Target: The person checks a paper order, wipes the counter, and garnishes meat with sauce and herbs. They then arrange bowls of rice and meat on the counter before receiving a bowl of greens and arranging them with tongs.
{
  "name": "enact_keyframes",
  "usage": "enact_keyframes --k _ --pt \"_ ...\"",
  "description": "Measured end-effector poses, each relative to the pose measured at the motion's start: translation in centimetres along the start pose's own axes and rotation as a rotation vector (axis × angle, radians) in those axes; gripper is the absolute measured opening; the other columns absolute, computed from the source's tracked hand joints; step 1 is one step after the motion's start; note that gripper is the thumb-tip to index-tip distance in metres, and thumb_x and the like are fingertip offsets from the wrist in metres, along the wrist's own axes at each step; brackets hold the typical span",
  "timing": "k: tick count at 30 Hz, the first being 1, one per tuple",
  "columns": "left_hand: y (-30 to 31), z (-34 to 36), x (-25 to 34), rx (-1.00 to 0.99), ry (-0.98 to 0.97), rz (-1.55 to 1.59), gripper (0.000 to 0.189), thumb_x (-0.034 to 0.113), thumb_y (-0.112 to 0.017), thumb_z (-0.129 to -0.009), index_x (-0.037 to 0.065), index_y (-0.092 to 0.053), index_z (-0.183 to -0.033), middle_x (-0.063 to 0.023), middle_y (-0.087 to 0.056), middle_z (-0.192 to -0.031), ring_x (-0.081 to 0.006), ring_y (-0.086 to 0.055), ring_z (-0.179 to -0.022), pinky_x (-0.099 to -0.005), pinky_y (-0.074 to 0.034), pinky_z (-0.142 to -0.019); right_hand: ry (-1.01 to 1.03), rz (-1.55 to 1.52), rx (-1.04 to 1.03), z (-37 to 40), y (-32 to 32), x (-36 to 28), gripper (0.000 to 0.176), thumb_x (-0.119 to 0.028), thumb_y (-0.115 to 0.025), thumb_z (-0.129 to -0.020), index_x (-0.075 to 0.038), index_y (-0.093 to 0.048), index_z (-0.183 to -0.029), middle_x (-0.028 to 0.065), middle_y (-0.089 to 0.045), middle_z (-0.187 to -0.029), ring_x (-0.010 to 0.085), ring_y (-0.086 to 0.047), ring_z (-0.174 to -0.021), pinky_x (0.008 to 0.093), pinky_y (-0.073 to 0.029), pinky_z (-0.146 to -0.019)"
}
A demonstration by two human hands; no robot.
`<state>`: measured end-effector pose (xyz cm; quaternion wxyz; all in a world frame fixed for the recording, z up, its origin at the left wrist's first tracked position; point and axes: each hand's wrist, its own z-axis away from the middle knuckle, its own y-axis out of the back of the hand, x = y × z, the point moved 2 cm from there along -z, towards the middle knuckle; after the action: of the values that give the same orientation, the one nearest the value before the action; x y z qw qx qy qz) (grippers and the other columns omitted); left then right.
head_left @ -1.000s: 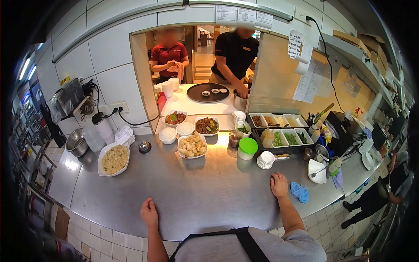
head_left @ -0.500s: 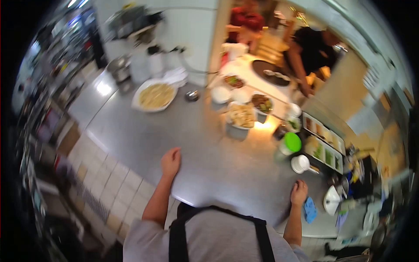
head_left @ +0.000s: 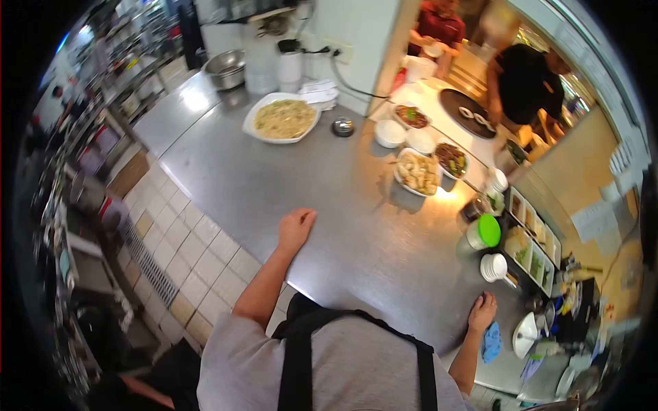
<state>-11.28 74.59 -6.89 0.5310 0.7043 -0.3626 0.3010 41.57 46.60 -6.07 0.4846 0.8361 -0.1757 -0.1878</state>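
Observation:
My left hand rests on the steel counter with its fingers curled in and nothing visible in them. My right hand lies at the counter's right side, fingers loosely bent and slightly apart, holding nothing. Beside it is a blue cloth. Above it stand a stack of white lids or bowls and a tub with a green lid. Farther up are a bowl of pale fried pieces, a meat dish and a white bowl. A large dish of noodles or rice sits at the back left.
A small metal bell and a steel bowl are on the back of the counter. Garnish trays line the right. Two people stand beyond the serving opening. Another person's forearm shows at the lower left.
The view has shifted, so the counter and dishes appear farther right and the back dishes higher. Both hands remain resting at the counter. A person's forearm now shows at the lower left.

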Motion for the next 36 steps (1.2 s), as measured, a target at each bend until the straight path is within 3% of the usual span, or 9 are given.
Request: enact_keyframes --k 2,7,14,17,18,20,22,29,36 --pt "0.1 -1.3 -0.7 -0.037 0.035 -0.068 0.024 0.026 -0.056 -0.087 0.005 -0.068 -0.087 -0.0110 -0.066 -0.077 -0.0225 -0.064 -0.070 -0.0334 -0.049 -0.064 0.040 -0.001 0.012 0.1 -0.8 0.4 0.025 -0.015 -0.052 -0.086 -0.003 -0.056 -0.107 0.0166 -0.056 -0.112 0.0352 -0.051 -0.103 0.0433 -0.040 -0.090" --pt "1.6 -5.6 -1.9 -0.072 -0.433 -0.503 0.048 0.036 -0.052 -0.087 0.001 -0.052 -0.119 -0.0173 -0.049 -0.128 -0.0290 -0.045 -0.120 -0.0411 -0.036 -0.097 0.062 0.004 -0.013 0.3 -0.4 0.7 0.025 -0.015 -0.052 -0.086 -0.003 -0.056 -0.107 0.0174 -0.056 -0.111 0.0360 -0.051 -0.103 0.0440 -0.039 -0.089" --pt "9.5 -13.3 -11.2 0.111 0.038 -0.716 0.071 0.050 -0.045 -0.087 -0.001 -0.035 -0.135 -0.0177 -0.033 -0.142 -0.0315 -0.028 -0.134 -0.0453 -0.021 -0.108 0.023 -0.008 0.004 0.4 -0.5 0.8 0.026 -0.013 -0.051 -0.085 -0.003 -0.054 -0.108 0.0175 -0.054 -0.114 0.0367 -0.050 -0.103 0.0440 -0.039 -0.090" --pt "17.5 -11.7 -12.1 0.114 0.398 -0.710 0.073 0.051 -0.043 -0.087 0.001 -0.031 -0.139 -0.0211 -0.026 -0.145 -0.0327 -0.021 -0.137 -0.0451 -0.014 -0.111 0.001 -0.019 -0.003 0.4 -0.5 0.4 0.027 -0.013 -0.051 -0.084 -0.003 -0.054 -0.109 0.0172 -0.053 -0.115 0.0364 -0.049 -0.104 0.0445 -0.038 -0.091" --pt "19.2 -11.4 -17.2 0.206 0.521 -0.780 0.074 0.051 -0.042 -0.087 0.003 -0.028 -0.141 -0.0210 -0.025 -0.146 -0.0342 -0.020 -0.137 -0.0443 -0.012 -0.112 -0.006 -0.013 0.000 0.3 -0.4 0.2 0.026 -0.013 -0.051 -0.084 -0.003 -0.054 -0.108 0.0172 -0.054 -0.115 0.0363 -0.049 -0.104 0.0445 -0.038 -0.091" --pt "23.4 -8.1 -25.5 0.207 0.696 -0.970 0.066 0.051 -0.039 -0.090 0.002 -0.041 -0.134 -0.0238 -0.038 -0.138 -0.0354 -0.041 -0.125 -0.0444 -0.032 -0.104 -0.010 -0.022 0.005 0.2 -0.5 0.2 0.026 -0.014 -0.051 -0.084 -0.003 -0.055 -0.107 0.0173 -0.054 -0.114 0.0363 -0.050 -0.104 0.0446 -0.038 -0.091" --pt "25.2 -5.8 -27.1 0.212 0.784 -1.040 0.064 0.050 -0.039 -0.090 0.003 -0.042 -0.133 -0.0231 -0.040 -0.136 -0.0351 -0.042 -0.123 -0.0439 -0.033 -0.102 -0.022 -0.059 0.008 -0.2 -0.2 0.0 0.024 -0.015 -0.053 -0.082 -0.002 -0.058 -0.103 0.0186 -0.056 -0.112 0.0373 -0.050 -0.104 0.0444 -0.039 -0.091" --pt "11.9 -7.0 -16.5 0.187 0.176 -0.885 0.057 0.046 -0.041 -0.090 0.004 -0.046 -0.130 -0.0206 -0.045 -0.131 -0.0343 -0.046 -0.118 -0.0424 -0.037 -0.098 -0.097 -0.018 0.095 0.0 0.8 0.1 0.025 -0.018 -0.055 -0.080 -0.007 -0.059 -0.102 0.0138 -0.057 -0.110 0.0326 -0.052 -0.104 0.0417 -0.039 -0.092" --pt "-3.1 3.9 -1.8 -0.611 -0.341 -0.557 0.051 0.041 -0.044 -0.090 0.006 -0.049 -0.127 -0.0182 -0.050 -0.126 -0.0335 -0.050 -0.113 -0.0409 -0.040 -0.093 -0.206 0.101 0.109 0.6 -0.9 0.0 0.018 -0.015 -0.050 -0.085 -0.009 -0.060 -0.098 0.0106 -0.059 -0.107 0.0279 -0.054 -0.103 0.0408 -0.039 -0.089"
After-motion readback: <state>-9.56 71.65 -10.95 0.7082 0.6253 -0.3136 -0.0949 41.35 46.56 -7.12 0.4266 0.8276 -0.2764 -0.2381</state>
